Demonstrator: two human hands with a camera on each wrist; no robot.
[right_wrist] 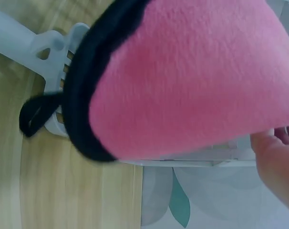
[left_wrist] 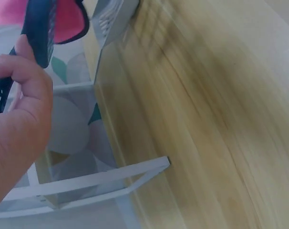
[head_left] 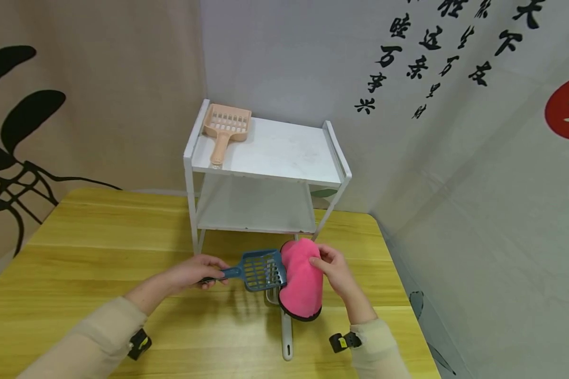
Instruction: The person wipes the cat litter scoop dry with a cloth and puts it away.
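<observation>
My left hand [head_left: 196, 273] grips the handle of a dark blue litter scoop [head_left: 256, 271], held level above the table with its slotted head toward the right. A pink plush cleaning mitt [head_left: 302, 281] with black edging and a black loop meets the scoop's front edge. My right hand [head_left: 335, 271] pinches the mitt at its right side, thumb on the front. In the right wrist view the mitt [right_wrist: 192, 81] covers much of the frame. Beneath them on the table lies a light grey litter scoop [head_left: 287, 337], its head mostly hidden by the mitt.
A white two-tier shelf [head_left: 284, 152] stands at the back of the yellow wood-grain table [head_left: 99, 252]. On its top tier, at the left, rests a peach litter scoop [head_left: 226, 126]. Behind the table hang light cloth walls with black writing.
</observation>
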